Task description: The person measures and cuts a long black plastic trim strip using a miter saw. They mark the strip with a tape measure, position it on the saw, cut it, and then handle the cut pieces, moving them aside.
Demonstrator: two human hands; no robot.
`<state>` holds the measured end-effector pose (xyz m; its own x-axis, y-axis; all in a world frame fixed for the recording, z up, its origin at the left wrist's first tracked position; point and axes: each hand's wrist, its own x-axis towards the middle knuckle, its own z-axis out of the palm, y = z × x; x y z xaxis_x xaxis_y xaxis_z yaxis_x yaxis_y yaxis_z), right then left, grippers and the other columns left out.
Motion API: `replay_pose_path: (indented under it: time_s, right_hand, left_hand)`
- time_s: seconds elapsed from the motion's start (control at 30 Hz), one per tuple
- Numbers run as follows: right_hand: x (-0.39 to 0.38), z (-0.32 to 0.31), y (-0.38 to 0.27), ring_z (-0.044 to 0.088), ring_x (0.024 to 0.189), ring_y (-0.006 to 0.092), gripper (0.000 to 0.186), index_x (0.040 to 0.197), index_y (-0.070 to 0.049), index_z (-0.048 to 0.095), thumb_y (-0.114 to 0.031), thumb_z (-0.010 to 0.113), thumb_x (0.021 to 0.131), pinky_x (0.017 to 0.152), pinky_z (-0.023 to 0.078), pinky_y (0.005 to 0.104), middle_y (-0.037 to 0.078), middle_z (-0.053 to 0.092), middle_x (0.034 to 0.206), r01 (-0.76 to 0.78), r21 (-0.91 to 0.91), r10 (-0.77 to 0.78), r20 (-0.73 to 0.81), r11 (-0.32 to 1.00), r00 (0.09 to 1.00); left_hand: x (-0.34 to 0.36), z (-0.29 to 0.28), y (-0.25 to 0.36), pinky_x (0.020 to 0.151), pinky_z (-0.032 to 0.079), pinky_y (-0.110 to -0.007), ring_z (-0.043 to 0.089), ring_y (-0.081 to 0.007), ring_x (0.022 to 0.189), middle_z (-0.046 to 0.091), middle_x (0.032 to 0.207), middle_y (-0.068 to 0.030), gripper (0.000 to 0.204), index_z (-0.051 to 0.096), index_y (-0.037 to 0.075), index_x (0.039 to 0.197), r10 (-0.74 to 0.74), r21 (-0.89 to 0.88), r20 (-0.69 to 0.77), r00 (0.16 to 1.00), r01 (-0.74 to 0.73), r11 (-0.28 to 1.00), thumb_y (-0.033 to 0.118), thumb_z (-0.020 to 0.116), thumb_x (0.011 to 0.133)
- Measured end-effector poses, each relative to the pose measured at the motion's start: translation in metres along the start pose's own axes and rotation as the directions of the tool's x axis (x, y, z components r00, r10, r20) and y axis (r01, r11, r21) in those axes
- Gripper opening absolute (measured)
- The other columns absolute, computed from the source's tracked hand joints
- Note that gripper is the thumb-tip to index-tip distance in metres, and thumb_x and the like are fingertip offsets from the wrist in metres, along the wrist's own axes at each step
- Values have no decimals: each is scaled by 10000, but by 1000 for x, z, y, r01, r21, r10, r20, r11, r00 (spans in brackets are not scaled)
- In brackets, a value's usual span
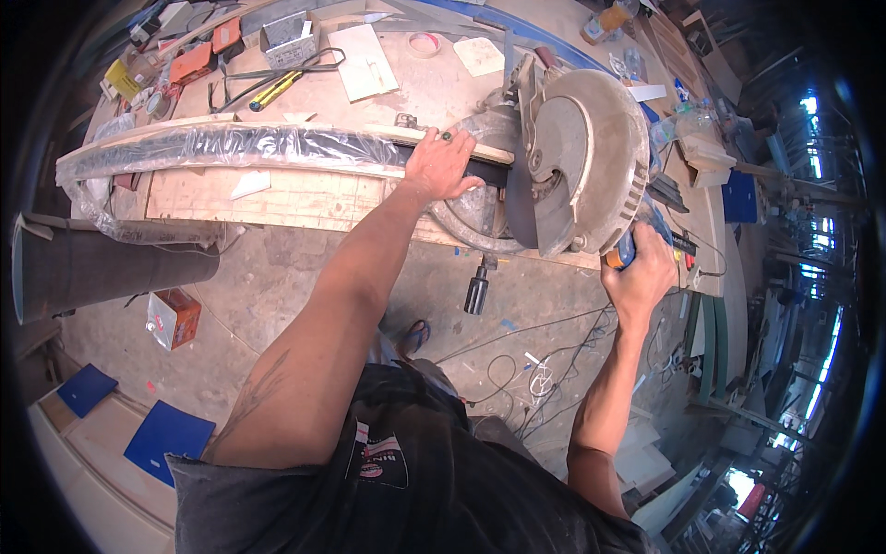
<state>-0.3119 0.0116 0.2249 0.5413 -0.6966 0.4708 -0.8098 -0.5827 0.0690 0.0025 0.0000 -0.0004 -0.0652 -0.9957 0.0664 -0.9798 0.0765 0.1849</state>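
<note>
A miter saw [586, 148] with a large round guard stands on the wooden workbench, right of centre. Its blade [522, 205] shows beside the right end of a long dark strip [277, 146] partly wrapped in clear plastic. My left hand [443, 164] presses on that strip close to the saw, its fingers spread over it. A ring is on one finger. My right hand [644, 268] is wrapped round the saw's blue and orange handle [622, 251]. The blade's lower edge and the strip's contact with the saw base are partly hidden.
Box cutter [275, 90], black strap, tape roll [425, 44], white board piece [365, 63] and orange boxes [192, 65] lie on the bench [305, 198]. A dark cylinder [120, 268] stands at left. Cables [563, 369] and an orange tin [175, 319] are on the floor.
</note>
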Motion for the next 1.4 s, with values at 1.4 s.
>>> replay_pose_path:
  time_s: [1.4]
  right_hand:
    - [-19,14,-2,657,838,381,342,946,-77,659,-101,809,640,786,516,468,131,653,863,-6,8,6,-29,1000,1000]
  left_hand:
    - [2,-9,2,1238,311,-564,572,-337,1425,528,1571,-221,871,462,30,1562,-20,-9,83,996,21,1000,716,532,1030]
